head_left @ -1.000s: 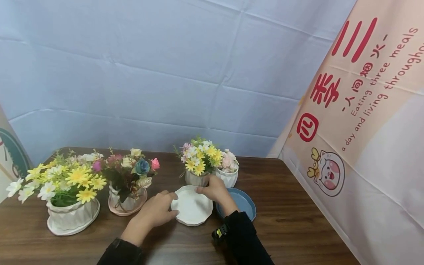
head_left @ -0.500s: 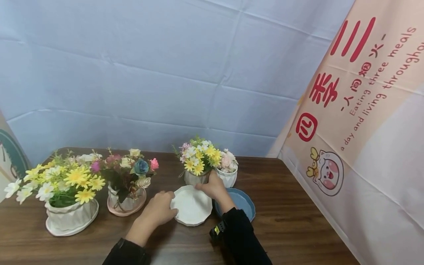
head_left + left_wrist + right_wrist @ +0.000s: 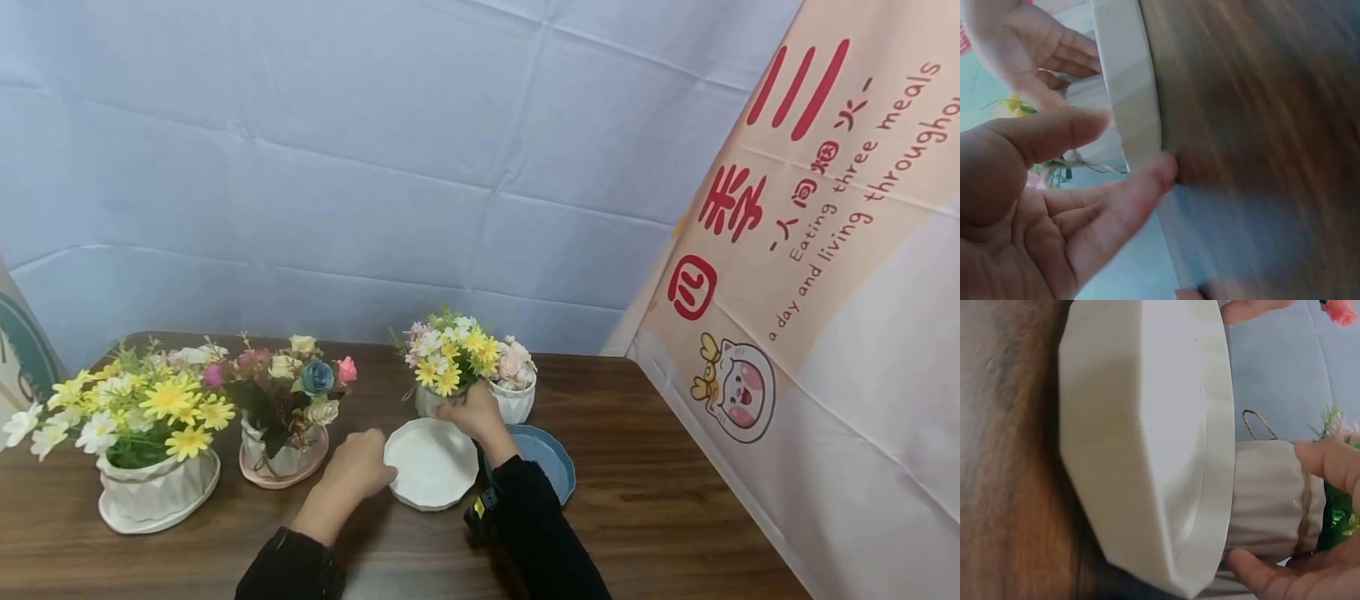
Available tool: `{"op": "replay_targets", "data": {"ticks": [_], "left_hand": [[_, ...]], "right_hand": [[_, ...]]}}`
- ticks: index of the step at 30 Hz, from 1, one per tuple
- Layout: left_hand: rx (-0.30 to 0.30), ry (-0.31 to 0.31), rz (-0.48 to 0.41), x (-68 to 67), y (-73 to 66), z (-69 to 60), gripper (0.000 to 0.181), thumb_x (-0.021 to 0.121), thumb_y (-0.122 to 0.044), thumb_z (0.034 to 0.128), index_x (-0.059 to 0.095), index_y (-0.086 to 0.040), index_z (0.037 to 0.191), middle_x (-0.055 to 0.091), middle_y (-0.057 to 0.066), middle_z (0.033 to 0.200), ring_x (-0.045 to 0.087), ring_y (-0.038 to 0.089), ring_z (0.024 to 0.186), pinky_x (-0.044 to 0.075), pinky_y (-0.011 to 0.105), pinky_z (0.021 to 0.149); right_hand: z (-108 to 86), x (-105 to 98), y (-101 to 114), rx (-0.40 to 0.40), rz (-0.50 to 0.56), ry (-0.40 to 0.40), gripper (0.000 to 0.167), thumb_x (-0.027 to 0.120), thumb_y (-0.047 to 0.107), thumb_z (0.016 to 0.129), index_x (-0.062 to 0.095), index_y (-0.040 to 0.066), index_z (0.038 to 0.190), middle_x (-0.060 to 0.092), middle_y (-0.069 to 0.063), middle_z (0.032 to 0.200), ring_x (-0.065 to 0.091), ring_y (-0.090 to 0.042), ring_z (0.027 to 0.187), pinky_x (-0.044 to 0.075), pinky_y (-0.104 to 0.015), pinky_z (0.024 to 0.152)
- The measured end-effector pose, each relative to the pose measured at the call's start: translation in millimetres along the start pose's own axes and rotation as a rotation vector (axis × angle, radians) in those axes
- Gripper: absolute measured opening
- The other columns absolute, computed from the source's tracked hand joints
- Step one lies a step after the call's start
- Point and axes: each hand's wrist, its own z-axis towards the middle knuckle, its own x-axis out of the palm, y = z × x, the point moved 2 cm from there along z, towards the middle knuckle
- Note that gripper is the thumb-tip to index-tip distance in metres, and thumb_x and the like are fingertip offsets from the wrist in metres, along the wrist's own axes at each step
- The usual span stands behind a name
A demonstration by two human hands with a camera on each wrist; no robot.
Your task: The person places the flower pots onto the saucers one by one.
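Once shifted nearer, grips flowerpot [image 3: 1265,494] in right hand [image 3: 480,417], seemingly steadier. Leaves left hand [image 3: 358,465] relaxed by white plate [image 3: 431,464]

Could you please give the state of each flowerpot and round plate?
White round plate, empty.
Blue round plate, bare where visible.
Pale fluted pot with twine, upright, held by right hand.
White pot with pink flowers, upright.
White wide pot with yellow flowers, upright.
White pot with multicoloured flowers, upright.

Room over plate [image 3: 431,463], rear pots [image 3: 513,406] perhaps touching
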Motion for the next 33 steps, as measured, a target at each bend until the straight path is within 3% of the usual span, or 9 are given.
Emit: {"op": "replay_targets", "data": {"ticks": [6,11,15,19,22,29,33], "left_hand": [[0.001,0.018,0.027,0.1,-0.2,4.8,0.019,0.071,-0.007,0.073,0.059,0.005,0.082,0.052,0.009,0.068,0.049,0.023,0.063,0.043,0.036,0.056],[0.0,0.033,0.017,-1.2,1.0,3.9,0.017,0.069,-0.003,0.0728,0.059,0.007,0.082,0.052,0.009,0.066,0.051,0.022,0.06,0.043,0.033,0.052],[-0.018,0.057,-0.021,-1.5,2.3,2.4,0.01,0.066,0.0,0.0729,0.057,0.004,0.075,0.054,0.008,0.057,0.054,0.018,0.049,0.044,0.028,0.045],[-0.042,0.073,-0.066,-1.5,4.1,1.6,0.008,0.064,0.002,0.0743,0.056,0.004,0.074,0.054,0.008,0.054,0.056,0.015,0.044,0.046,0.025,0.042],[-0.062,0.075,-0.071,-3.1,5.1,1.3,0.007,0.063,0.004,0.0747,0.056,0.005,0.076,0.055,0.008,0.055,0.057,0.015,0.044,0.046,0.025,0.042],[-0.081,0.08,-0.077,-6.5,4.7,0.4,0.007,0.063,0.007,0.0734,0.057,0.006,0.078,0.056,0.008,0.054,0.058,0.015,0.044,0.047,0.024,0.042],[-0.084,0.083,-0.068,-6.8,5.4,-0.8,0.007,0.063,0.007,0.0727,0.057,0.005,0.075,0.056,0.007,0.053,0.057,0.014,0.044,0.047,0.023,0.042]], "right_hand": [[7.2,5,1,0.074,-0.099,-0.065,0.091,0.076,0.031,0.077,0.024,-0.014,0.138,0.026,-0.033,0.14,0.034,-0.045,0.123,0.04,-0.05,0.092],[10.9,10,-1,0.093,-0.139,-0.076,0.095,0.074,0.032,0.079,0.018,-0.015,0.139,0.019,-0.035,0.142,0.033,-0.046,0.124,0.04,-0.05,0.093],[10.0,12,-2,0.1,-0.159,-0.091,0.098,0.073,0.035,0.079,0.015,-0.016,0.139,0.024,-0.036,0.14,0.037,-0.046,0.121,0.04,-0.05,0.091],[8.5,14,-2,0.065,-0.155,-0.111,0.091,0.074,0.031,0.078,0.023,-0.012,0.139,0.045,-0.031,0.124,0.052,-0.041,0.106,0.046,-0.047,0.081],[8.1,12,-1,0.023,-0.097,-0.103,0.078,0.074,0.027,0.08,0.033,-0.006,0.137,0.054,-0.024,0.115,0.055,-0.037,0.101,0.048,-0.045,0.078],[12.9,9,1,0.042,-0.048,-0.104,0.078,0.078,0.027,0.075,0.039,0.003,0.138,0.05,-0.02,0.126,0.048,-0.038,0.115,0.043,-0.048,0.089],[21.4,12,-8,0.059,-0.065,-0.128,0.083,0.081,0.032,0.071,0.038,0.002,0.137,0.05,-0.021,0.123,0.05,-0.038,0.11,0.046,-0.046,0.083]]}}
